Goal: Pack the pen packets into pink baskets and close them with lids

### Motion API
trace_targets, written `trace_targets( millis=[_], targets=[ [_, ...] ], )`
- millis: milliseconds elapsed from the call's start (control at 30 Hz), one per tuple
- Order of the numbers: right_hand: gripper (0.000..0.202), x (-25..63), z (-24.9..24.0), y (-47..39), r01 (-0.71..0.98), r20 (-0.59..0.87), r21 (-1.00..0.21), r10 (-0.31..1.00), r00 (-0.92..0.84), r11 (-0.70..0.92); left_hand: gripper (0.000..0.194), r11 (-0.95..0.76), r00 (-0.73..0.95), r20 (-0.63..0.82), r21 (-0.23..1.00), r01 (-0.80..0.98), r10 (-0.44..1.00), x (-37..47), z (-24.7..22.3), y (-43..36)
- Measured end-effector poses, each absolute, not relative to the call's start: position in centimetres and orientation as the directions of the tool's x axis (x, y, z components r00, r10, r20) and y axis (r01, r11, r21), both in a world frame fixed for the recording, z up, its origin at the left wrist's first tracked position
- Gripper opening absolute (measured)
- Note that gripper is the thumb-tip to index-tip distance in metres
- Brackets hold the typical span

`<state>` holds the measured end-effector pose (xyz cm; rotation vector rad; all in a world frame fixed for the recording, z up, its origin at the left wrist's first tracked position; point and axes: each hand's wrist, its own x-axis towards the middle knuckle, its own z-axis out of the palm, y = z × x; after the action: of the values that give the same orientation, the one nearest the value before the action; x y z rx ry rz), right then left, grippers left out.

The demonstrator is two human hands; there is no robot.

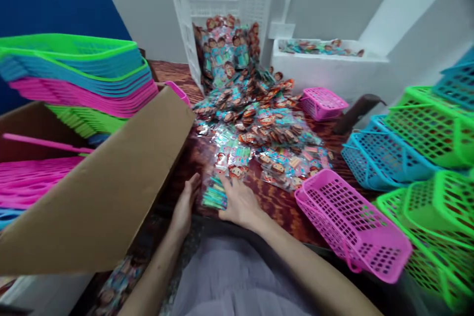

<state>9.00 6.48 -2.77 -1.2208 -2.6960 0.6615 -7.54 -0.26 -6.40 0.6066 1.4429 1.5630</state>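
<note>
Small clear plastic packets (215, 194) with green and blue striped pieces lie near the table's front edge, between my two hands. My right hand (240, 203) is at their right side, thumb at the near edge and fingers at the far edge, gripping them. To their left, my left hand (186, 203) is held on edge with straight fingers, holding nothing and slightly apart from the packets. Just beyond lie more flat packets (237, 155) with cartoon faces. Behind them spreads a big heap of similar packets (266, 118).
A tipped white crate (181, 15) spills packets at the back, beside a white foam box (314, 66). At left, a cardboard box (111, 177) holds stacked baskets (81, 69). A pink basket (351, 227), blue basket (385, 153) and green baskets (440, 123) crowd the right.
</note>
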Motion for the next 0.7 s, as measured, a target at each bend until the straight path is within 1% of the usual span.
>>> trace_targets(
  millis=[33,100,167,200,267,300,333,400,467,500,567,633,700],
  targets=[
    [0.098,9.1,-2.9,6.5,0.693,-0.077,-0.454,0.75,-0.656,0.56,0.074,0.065,-0.493,-0.215,0.95,-0.304,0.843,-7.1,-6.7,-0.4],
    [0.098,9.4,-2.9,6.4,0.683,-0.066,-0.523,0.775,-0.629,0.51,0.071,0.05,-0.471,-0.233,0.928,-0.369,0.851,-5.8,-6.7,-0.8],
    [0.096,10.1,-2.6,6.3,0.647,-0.06,-0.626,0.801,-0.596,0.435,0.068,0.063,-0.411,-0.25,0.907,-0.417,0.877,-4.6,-6.0,-1.2],
    [0.095,10.6,-2.3,6.3,0.609,-0.063,-0.697,0.813,-0.579,0.379,0.068,0.079,-0.383,-0.258,0.902,-0.425,0.887,-4.0,-5.3,-1.3],
    [0.092,12.2,-1.3,6.3,0.453,-0.09,-0.867,0.828,-0.554,0.209,0.072,0.126,-0.344,-0.279,0.905,-0.406,0.897,-3.2,-3.9,-1.2],
    [0.09,13.4,-0.7,6.3,0.339,-0.107,-0.935,0.832,-0.544,0.101,0.077,0.156,-0.326,-0.295,0.907,-0.392,0.898,-2.9,-3.2,-0.9],
    [0.087,14.8,0.1,6.2,0.217,-0.124,-0.976,0.837,-0.534,-0.006,0.081,0.172,-0.309,-0.298,0.91,-0.378,0.903,-2.5,-2.6,-0.6],
    [0.083,18.5,1.8,5.8,0.021,-0.154,-0.986,0.857,-0.493,-0.165,0.083,0.152,-0.214,-0.24,0.921,-0.358,0.947,-1.4,-1.4,0.1],
    [0.082,22.8,3.6,5.2,-0.067,-0.163,-0.976,0.899,-0.406,-0.208,0.074,0.106,-0.085,-0.138,0.947,-0.304,0.987,0.6,-0.5,1.0],
    [0.082,25.0,4.3,5.0,-0.087,-0.154,-0.977,0.928,-0.34,-0.194,0.068,0.088,-0.025,-0.097,0.965,-0.246,0.995,1.9,-0.1,1.5],
    [0.082,29.3,5.5,4.8,-0.074,-0.146,-0.984,0.969,-0.201,-0.164,0.06,0.029,0.083,-0.022,0.996,-0.08,0.996,5.1,0.2,3.0],
    [0.079,32.6,5.9,5.2,-0.046,-0.196,-0.978,0.973,-0.12,-0.203,0.059,-0.125,0.159,0.112,0.989,0.078,0.981,8.6,-0.2,5.0],
    [0.075,34.9,5.7,5.9,-0.025,-0.267,-0.963,0.961,-0.067,-0.27,0.063,-0.284,0.252,0.235,0.941,0.184,0.939,11.9,-1.4,7.0]
  ],
)
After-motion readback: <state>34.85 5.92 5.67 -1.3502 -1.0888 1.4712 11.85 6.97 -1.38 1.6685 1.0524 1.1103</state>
